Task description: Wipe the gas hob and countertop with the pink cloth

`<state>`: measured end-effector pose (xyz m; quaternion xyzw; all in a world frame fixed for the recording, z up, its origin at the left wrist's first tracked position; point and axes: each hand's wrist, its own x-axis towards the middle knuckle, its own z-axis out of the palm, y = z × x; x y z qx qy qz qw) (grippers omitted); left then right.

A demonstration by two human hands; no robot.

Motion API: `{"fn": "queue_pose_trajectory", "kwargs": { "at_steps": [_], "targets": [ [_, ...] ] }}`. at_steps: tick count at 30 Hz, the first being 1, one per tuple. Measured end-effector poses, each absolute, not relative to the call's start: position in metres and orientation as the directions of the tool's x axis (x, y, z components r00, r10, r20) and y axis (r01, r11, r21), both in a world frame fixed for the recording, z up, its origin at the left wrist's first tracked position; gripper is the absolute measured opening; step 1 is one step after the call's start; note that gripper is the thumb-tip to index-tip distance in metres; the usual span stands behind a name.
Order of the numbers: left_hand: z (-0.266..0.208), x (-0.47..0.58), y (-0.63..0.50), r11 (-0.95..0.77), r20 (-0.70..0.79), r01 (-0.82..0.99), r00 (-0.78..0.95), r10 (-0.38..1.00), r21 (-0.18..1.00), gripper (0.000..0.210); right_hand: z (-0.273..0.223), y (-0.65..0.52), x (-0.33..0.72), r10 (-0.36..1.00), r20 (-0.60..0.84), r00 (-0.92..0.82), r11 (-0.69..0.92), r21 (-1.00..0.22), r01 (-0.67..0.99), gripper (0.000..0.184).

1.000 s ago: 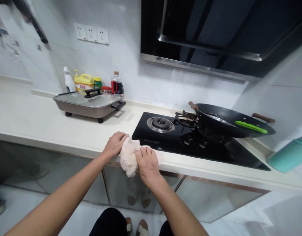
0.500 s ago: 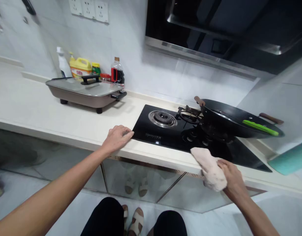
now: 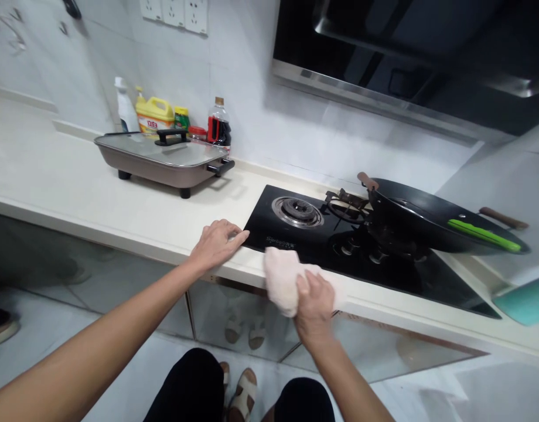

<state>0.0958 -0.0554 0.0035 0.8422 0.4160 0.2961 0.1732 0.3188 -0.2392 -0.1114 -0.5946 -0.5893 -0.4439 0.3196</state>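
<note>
My right hand (image 3: 314, 299) grips a crumpled pale pink cloth (image 3: 282, 278) at the front edge of the white countertop (image 3: 173, 223), just before the black gas stove (image 3: 311, 249). The cloth lies over the counter's edge and is slightly blurred. My left hand (image 3: 219, 243) rests on the counter by the stove's front left corner, fingers bent loosely and thumb stretched towards the glass. Nothing shows in it. The left burner (image 3: 298, 212) is bare. On the right burner stands a black wok (image 3: 410, 214) with wooden handles, and a green-handled utensil (image 3: 484, 235) lies across its rim.
A lidded electric pan (image 3: 159, 164) stands on the counter to the left. Behind it are a white spray bottle (image 3: 126, 108), a yellow jug (image 3: 155, 117) and a dark sauce bottle (image 3: 219, 129). A range hood (image 3: 384, 99) hangs above. A teal object (image 3: 526, 299) is at the right.
My right hand has moved left with the cloth along the counter's front edge, closer to my left hand. The left hand stays by the stove corner. The view has shifted slightly.
</note>
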Motion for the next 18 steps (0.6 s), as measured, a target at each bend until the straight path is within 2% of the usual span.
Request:
{"fn": "queue_pose_trajectory", "kwargs": {
  "at_steps": [4,8,12,15,18],
  "targets": [
    [0.001,0.091,-0.046,-0.590,0.397,0.584,0.437,0.807,0.558,0.053,-0.102,-0.188,0.249,0.452,0.883,-0.130,-0.054,0.173,0.984,0.031],
    [0.002,0.088,-0.040,-0.577,0.394,0.603,0.421,0.817,0.551,0.055,-0.091,-0.179,0.238,0.482,0.849,-0.218,0.004,0.247,0.969,0.032],
    [0.005,0.087,-0.041,-0.584,0.383,0.643,0.441,0.812,0.497,0.055,-0.090,-0.214,0.286,0.503,0.818,-0.279,0.079,0.278,0.957,0.040],
    [0.007,0.088,-0.042,-0.589,0.369,0.654,0.459,0.808,0.476,0.055,-0.096,-0.260,0.346,0.478,0.838,-0.265,0.071,0.263,0.962,0.040],
    [0.006,0.089,-0.043,-0.602,0.370,0.646,0.476,0.798,0.469,0.055,-0.105,-0.310,0.416,0.535,0.815,-0.221,0.044,0.235,0.971,0.037]
  ]
}}
